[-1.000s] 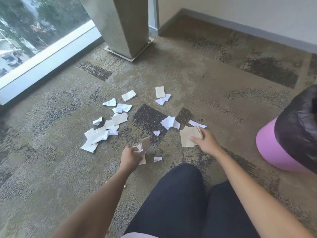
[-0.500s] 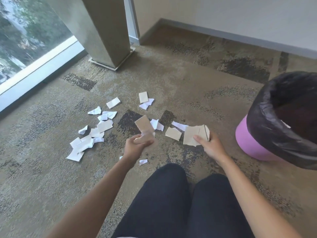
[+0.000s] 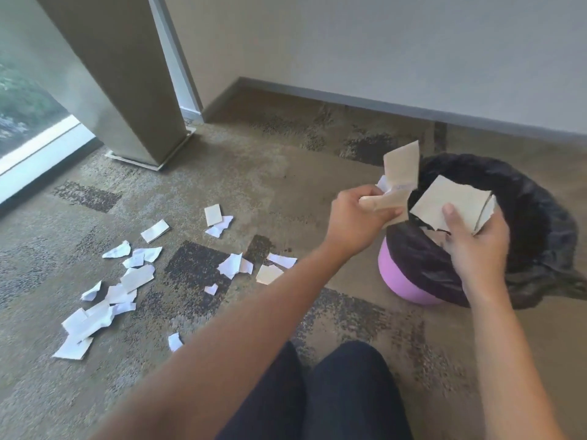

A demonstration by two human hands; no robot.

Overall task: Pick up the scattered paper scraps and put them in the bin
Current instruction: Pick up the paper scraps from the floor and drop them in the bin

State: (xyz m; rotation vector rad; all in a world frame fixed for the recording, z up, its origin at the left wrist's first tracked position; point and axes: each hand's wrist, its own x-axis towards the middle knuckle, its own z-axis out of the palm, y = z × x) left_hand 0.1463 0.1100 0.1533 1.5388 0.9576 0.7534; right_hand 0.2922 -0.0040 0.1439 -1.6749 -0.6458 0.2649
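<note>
Left hand (image 3: 355,217) grips a crumpled bunch of tan scraps (image 3: 401,179) at the near rim of the bin (image 3: 413,281). Right hand (image 3: 476,246) pinches a flat stack of tan pieces (image 3: 444,201) over the bin's black-lined mouth. Many white and tan paper scraps (image 3: 136,277) lie scattered on the patterned carpet (image 3: 286,173), left of the bin, near a pillar (image 3: 127,90).

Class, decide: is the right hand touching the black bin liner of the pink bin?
Cannot tell. In the head view the right hand, gripping tan paper scraps, overlaps the black bin liner; no gap or contact shows.
</note>
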